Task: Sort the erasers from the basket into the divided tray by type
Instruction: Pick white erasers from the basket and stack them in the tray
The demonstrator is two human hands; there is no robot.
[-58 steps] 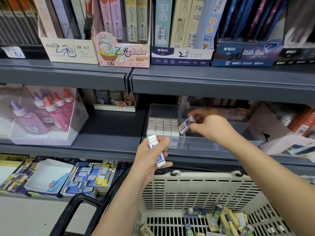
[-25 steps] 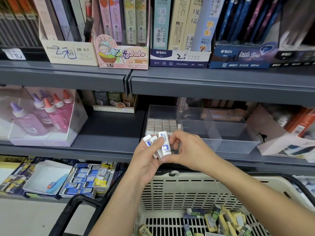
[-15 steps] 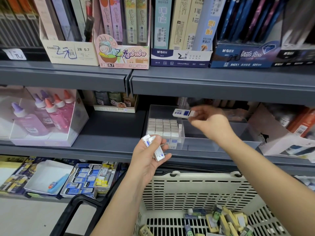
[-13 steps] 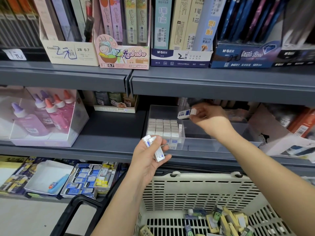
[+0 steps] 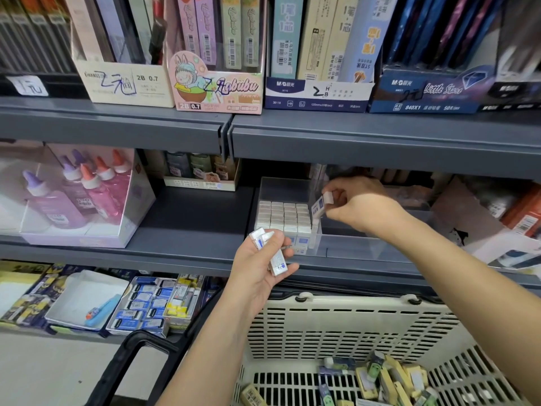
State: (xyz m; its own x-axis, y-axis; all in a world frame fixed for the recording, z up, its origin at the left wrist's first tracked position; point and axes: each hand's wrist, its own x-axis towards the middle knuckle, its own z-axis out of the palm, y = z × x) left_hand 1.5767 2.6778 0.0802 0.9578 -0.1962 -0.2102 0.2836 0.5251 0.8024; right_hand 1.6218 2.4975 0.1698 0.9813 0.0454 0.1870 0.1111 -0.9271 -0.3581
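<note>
Left hand (image 5: 260, 269) curls its fingers round spare erasers (image 5: 272, 250); a slack grip would drop them into the basket (image 5: 351, 306) below. Right hand (image 5: 358, 206) pinches one eraser (image 5: 320, 205), fingertips just right of the packed rows (image 5: 283, 215) in the tray (image 5: 354, 247). Skewed insertion could jam or dislodge neighbours.

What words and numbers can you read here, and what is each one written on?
"2B 0.7" on the cream box.
"Labubu" on the pink box.
"2B 0.7" on the pink box too.
"M&G" on the white and blue box.
"38118" on that same box.
"Little Star" on the dark blue box.
"840X1" on that box too.
Print on the erasers is too blurred to read.
</note>
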